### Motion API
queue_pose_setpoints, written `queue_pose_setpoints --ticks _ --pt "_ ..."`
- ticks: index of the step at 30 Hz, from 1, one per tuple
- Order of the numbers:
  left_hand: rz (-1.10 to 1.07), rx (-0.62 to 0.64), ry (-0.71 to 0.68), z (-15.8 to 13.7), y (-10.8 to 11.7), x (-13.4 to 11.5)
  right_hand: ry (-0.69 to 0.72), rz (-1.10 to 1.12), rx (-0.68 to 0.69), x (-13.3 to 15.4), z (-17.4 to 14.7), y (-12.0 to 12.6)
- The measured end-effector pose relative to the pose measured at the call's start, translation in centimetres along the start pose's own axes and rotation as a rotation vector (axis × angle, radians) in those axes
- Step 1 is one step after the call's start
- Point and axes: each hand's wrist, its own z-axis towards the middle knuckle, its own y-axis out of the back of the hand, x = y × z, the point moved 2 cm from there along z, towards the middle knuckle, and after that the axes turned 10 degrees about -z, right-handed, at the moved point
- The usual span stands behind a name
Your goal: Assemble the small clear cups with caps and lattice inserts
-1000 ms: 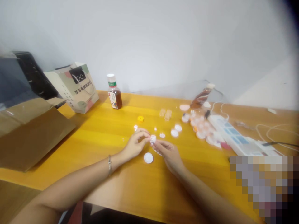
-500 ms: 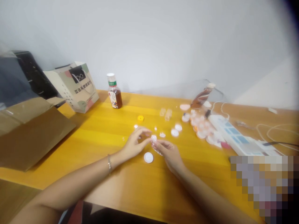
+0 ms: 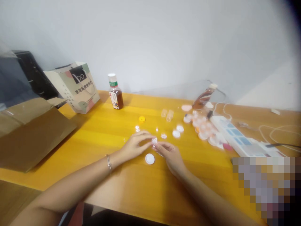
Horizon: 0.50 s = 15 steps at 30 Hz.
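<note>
Between my two hands, over the middle of the table, is a small white piece with reddish marks; blur hides its exact kind. My right hand pinches it from the right between thumb and fingers. From the left, the thumb and fingertips of my left hand close on its other side. Just below lies a round white lid, flat on the wood. Part of another white speckled thing lies behind the right fingers, mostly hidden. A small white bit is just beyond the hands.
Round white discs, clear little blocks and a yellow cap lie beyond the hands. A power strip and cables are right. A dark drink bottle, paper bag and cardboard box stand left.
My left hand's fingers have come in from slightly apart and now meet the small white piece. My right hand stays almost where it was, still pinching it.
</note>
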Motion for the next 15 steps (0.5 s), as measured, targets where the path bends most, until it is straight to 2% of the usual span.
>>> queue_pose_setpoints --ticks 7,11,15 --pt "-0.283 -0.081 0.361 0.1 -0.4 1.2 0.030 -0.045 0.012 0.1 0.0 -0.1" --pt "-0.365 -0.048 0.432 0.1 -0.7 1.4 0.067 -0.103 0.021 0.3 -0.2 -0.3" --pt "-0.306 -0.082 0.397 0.2 -0.5 1.0 0.109 -0.221 0.061 0.6 -0.2 -0.2"
